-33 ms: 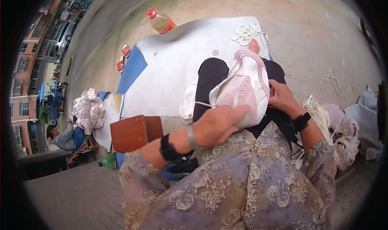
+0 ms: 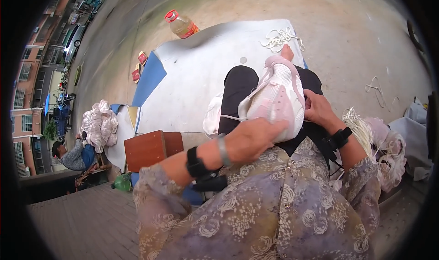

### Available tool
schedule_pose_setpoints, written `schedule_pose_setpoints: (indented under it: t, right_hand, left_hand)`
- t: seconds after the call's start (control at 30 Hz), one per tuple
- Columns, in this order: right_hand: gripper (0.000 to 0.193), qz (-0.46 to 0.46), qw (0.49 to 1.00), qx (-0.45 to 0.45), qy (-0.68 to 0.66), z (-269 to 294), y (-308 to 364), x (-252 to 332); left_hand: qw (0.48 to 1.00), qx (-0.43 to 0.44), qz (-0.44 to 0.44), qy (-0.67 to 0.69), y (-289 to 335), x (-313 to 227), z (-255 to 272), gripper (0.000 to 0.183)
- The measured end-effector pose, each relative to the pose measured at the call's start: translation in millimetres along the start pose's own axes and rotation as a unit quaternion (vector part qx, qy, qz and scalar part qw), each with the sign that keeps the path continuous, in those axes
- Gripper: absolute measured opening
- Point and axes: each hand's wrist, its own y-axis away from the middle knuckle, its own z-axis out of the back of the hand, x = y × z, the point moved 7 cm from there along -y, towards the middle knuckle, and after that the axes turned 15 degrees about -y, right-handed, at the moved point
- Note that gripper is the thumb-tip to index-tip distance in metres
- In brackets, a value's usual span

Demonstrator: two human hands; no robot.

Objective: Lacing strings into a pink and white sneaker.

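Note:
A pink and white sneaker upper [image 2: 276, 100] lies across my lap between my dark-trousered knees. My left hand [image 2: 258, 139] is closed over its near end, slightly smeared by motion, with the fingertips partly hidden. At the upper's right edge my right hand [image 2: 318, 108] has thumb and forefinger pinched together; whatever is between them I cannot make out. A white lace [image 2: 231, 118] trails off the upper's left side. Another pale shoe piece [image 2: 213, 116] lies beside my left knee.
A white sheet [image 2: 192, 72] with blue folds covers the ground ahead, with loose white laces [image 2: 280, 39] on it. A bottle [image 2: 182, 24] stands at its far edge. A reddish-brown box [image 2: 145, 151] is at left, bundled uppers [image 2: 392, 159] at right. Another person [image 2: 77, 156] sits far left.
My left hand and forearm have shifted slightly to the right along the near end of the upper. My right hand stays in nearly the same place.

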Motion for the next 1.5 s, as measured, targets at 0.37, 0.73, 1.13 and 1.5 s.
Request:
schedule_pose_setpoints:
  t: [0.37,0.73,1.13,1.5]
  right_hand:
    - [0.037,0.151,0.979,-0.056,-0.129,13,51,51]
    - [0.046,0.207,0.975,-0.083,0.017,-4,50,61]
    - [0.043,0.249,0.968,-0.039,-0.004,1,37,30]
    - [0.044,0.202,0.979,0.033,-0.012,-9,21,-1]
  left_hand:
    - [0.989,-0.057,-0.114,-0.079,-50,1,-55,0.021]
    - [0.977,-0.167,0.058,-0.120,-20,52,11,0.030]
    - [0.964,-0.059,0.232,0.117,-4,87,-43,0.019]
    - [0.968,0.036,0.229,0.094,-22,108,-57,0.026]
